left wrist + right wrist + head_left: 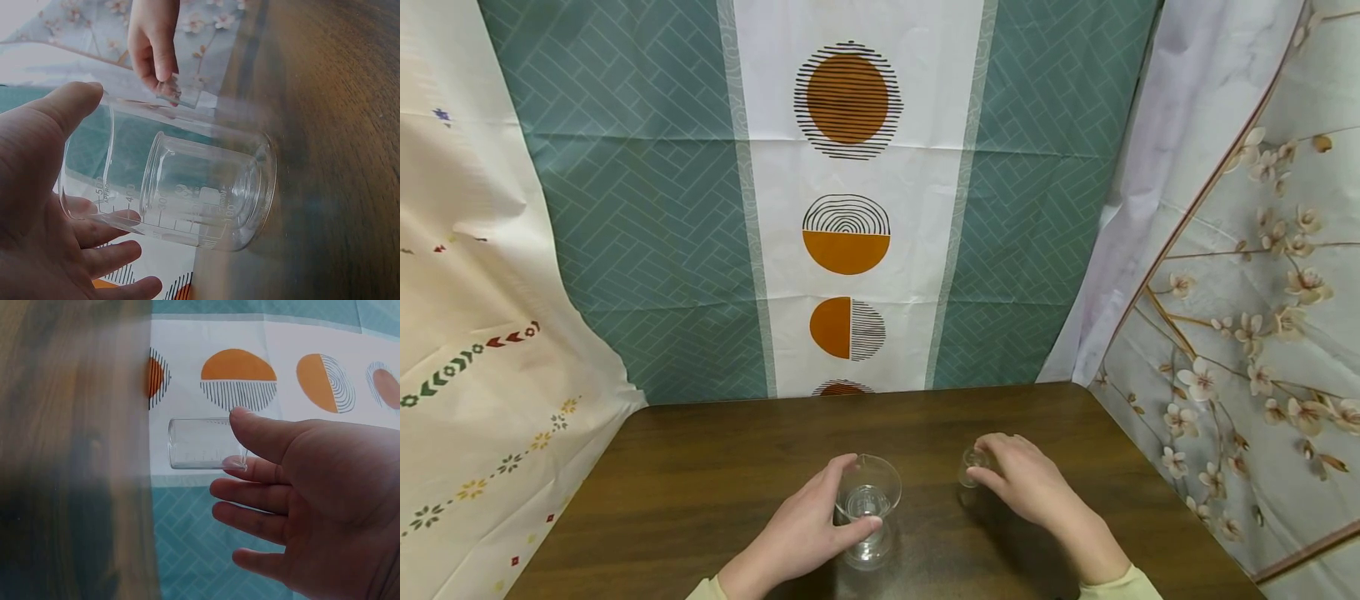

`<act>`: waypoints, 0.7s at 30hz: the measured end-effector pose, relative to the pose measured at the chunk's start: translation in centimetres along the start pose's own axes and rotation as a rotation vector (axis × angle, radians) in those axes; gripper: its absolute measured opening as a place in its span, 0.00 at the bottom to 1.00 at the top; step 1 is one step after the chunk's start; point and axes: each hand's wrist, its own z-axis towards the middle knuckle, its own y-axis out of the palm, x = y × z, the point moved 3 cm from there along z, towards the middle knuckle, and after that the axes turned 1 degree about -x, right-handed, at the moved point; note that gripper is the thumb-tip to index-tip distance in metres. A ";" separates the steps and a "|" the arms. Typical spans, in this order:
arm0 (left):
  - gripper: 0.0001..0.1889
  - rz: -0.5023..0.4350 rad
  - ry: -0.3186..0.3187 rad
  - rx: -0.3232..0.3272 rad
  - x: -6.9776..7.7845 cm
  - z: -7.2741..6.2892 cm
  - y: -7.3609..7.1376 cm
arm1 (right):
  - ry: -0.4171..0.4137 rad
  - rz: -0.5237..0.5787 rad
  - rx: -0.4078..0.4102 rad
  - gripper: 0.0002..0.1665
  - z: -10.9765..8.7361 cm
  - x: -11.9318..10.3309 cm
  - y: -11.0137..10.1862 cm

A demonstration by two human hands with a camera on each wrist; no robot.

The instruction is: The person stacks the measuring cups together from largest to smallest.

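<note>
A large clear glass beaker (889, 483) stands upright on the brown table, with a smaller beaker (200, 187) nested inside it. My left hand (808, 521) holds the large beaker near its rim, thumb on the near side and index finger on the far side; the other fingers spread loosely. To the right, my right hand (1028, 477) pinches a small clear beaker (203, 444) by its rim between thumb and index finger. That small beaker is upright and appears slightly above the table, apart from the large one. The remaining right fingers are extended, touching nothing.
The dark wooden table (715, 450) runs back to a green and white curtain (655, 217) with orange circles. A cream cloth (467, 333) hangs at the left, and a flowered cloth (1247, 350) at the right.
</note>
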 end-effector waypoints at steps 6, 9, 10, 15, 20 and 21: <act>0.51 0.000 0.006 0.005 0.0 0.0 0.0 | -0.009 0.017 -0.005 0.19 -0.1 -0.6 -0.1; 0.50 0.001 0.010 0.005 0.0 0.0 0.0 | -0.018 0.017 -0.005 0.19 0.0 -1.0 -0.1; 0.50 0.002 0.011 0.006 0.0 0.0 0.0 | -0.021 0.018 -0.004 0.19 0.0 -1.1 -0.1; 0.49 0.007 0.015 0.011 0.1 0.0 0.0 | -0.046 0.017 0.006 0.19 0.2 -1.7 0.1; 0.49 0.009 0.016 0.012 0.1 0.0 0.1 | -0.064 0.017 0.007 0.18 0.4 -2.3 0.2; 0.49 0.010 0.015 0.012 0.1 0.0 0.1 | -0.067 0.016 0.009 0.18 0.4 -2.4 0.2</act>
